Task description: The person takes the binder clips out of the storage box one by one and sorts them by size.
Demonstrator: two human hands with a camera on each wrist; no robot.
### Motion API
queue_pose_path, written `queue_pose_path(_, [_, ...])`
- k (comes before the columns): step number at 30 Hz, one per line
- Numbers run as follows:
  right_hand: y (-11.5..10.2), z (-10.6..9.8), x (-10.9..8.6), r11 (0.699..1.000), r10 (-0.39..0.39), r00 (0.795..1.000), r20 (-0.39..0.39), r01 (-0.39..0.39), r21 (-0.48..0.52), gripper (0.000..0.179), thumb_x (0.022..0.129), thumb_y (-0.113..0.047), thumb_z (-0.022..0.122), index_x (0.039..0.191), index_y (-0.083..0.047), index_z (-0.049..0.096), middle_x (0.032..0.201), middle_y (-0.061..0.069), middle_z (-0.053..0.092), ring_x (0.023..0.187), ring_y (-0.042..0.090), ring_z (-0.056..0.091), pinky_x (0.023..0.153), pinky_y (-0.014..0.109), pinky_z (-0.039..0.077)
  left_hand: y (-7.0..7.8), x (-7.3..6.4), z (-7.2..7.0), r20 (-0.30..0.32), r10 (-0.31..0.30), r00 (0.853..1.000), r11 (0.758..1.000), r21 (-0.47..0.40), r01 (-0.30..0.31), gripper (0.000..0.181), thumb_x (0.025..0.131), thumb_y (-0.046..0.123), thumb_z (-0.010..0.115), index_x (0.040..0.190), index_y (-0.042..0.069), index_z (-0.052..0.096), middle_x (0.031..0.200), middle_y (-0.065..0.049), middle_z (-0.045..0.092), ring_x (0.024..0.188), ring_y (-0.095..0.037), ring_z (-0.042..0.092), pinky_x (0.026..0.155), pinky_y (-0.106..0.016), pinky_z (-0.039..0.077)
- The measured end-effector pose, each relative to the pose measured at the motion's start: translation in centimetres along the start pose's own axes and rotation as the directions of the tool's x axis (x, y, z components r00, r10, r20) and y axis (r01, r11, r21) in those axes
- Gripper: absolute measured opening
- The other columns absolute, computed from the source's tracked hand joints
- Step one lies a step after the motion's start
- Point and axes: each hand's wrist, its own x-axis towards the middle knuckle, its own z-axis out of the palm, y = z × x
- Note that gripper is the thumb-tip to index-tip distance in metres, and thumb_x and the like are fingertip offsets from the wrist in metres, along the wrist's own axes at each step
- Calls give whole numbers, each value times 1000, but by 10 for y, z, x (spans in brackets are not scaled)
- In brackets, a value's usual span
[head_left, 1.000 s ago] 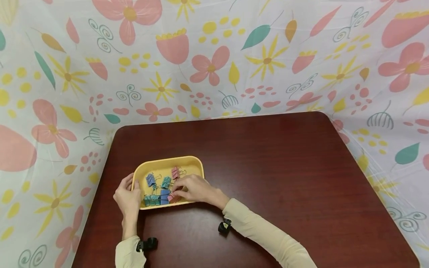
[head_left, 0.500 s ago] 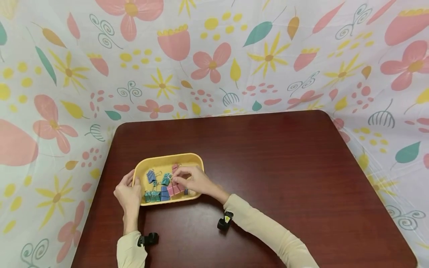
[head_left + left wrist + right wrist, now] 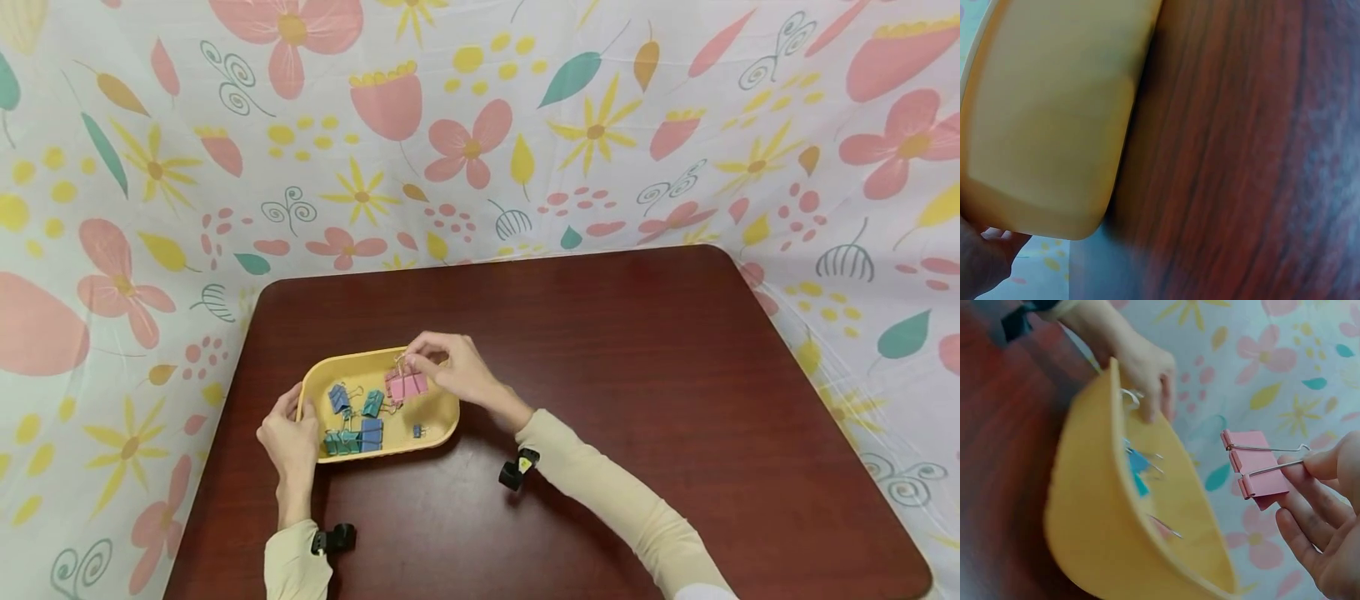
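Observation:
A yellow tray (image 3: 431,410) holds several binder clips. My left hand (image 3: 287,440) grips its left end, thumb over the rim and fingers outside. My right hand (image 3: 456,367) pinches a large pink binder clip (image 3: 1257,464) by its wire handles; the right wrist view shows it raised beside the tray's open side. Another pink clip is partly hidden behind it in the head view. Left in the tray lie a blue clip (image 3: 339,398) and teal clips (image 3: 372,403), with a larger blue clip (image 3: 372,434) at the near wall. A tiny dark blue clip (image 3: 417,432) lies alone near the right end.
A dark red-brown wooden table (image 3: 600,375) lies under the tray and extends to the right. Flower-printed cloth (image 3: 480,133) hangs behind and along both sides. Black wrist cameras (image 3: 335,538) are strapped on both sleeves.
My right hand has lifted the large pink clip from the near wall of the tray and carried it up toward the back right. That uncovers the tiny blue clip. My left hand keeps its grip.

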Motion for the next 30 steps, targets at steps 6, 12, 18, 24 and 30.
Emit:
queue_pose_path(6, [-4, -32, 8, 1000, -5, 998, -65, 4, -18, 7, 95, -13, 70, 95, -10, 76, 83, -1, 77, 71, 13, 72, 66, 27, 58, 0, -1, -1, 6, -7, 1000, 1000, 4, 7, 30, 94, 3, 65, 123, 0, 72, 111, -24, 74, 97, -38, 73, 64, 6, 32])
queue_pose_path(12, [-2, -58, 10, 999, 6, 993, -114, -10, -38, 6, 95, -14, 72, 94, -11, 77, 83, 3, 78, 73, 15, 73, 67, 27, 59, -1, -2, -1, 14, -2, 1000, 1000, 13, 2, 31, 94, 4, 64, 124, 1, 72, 112, -23, 74, 99, -38, 73, 66, 6, 30])
queue_pose_path(18, [15, -74, 8, 998, 34, 986, -162, -43, -54, 5, 94, -13, 73, 93, -11, 77, 83, 6, 78, 73, 17, 74, 65, 24, 57, 0, -3, -1, 12, -8, 1000, 1000, 27, 7, 31, 95, 5, 64, 125, 2, 71, 114, -22, 74, 103, -37, 72, 74, -12, 47])
queue_pose_path(24, [42, -84, 4, 989, 108, 972, -210, -127, -76, 5, 94, -14, 73, 93, -12, 77, 85, 6, 78, 75, 17, 74, 65, 21, 57, 1, -2, 0, 14, -6, 1000, 1000, 16, 5, 32, 95, 4, 62, 126, 0, 71, 116, -23, 73, 108, -39, 70, 90, -51, 55])
queue_pose_path(30, [68, -88, -5, 971, 189, 953, -237, -218, -101, 6, 94, -14, 72, 93, -10, 78, 86, 7, 79, 76, 17, 75, 67, 21, 57, 3, -2, 0, 18, -4, 1000, 1000, 10, 4, 31, 95, 3, 62, 125, 0, 71, 116, -23, 73, 108, -39, 70, 90, -51, 55])
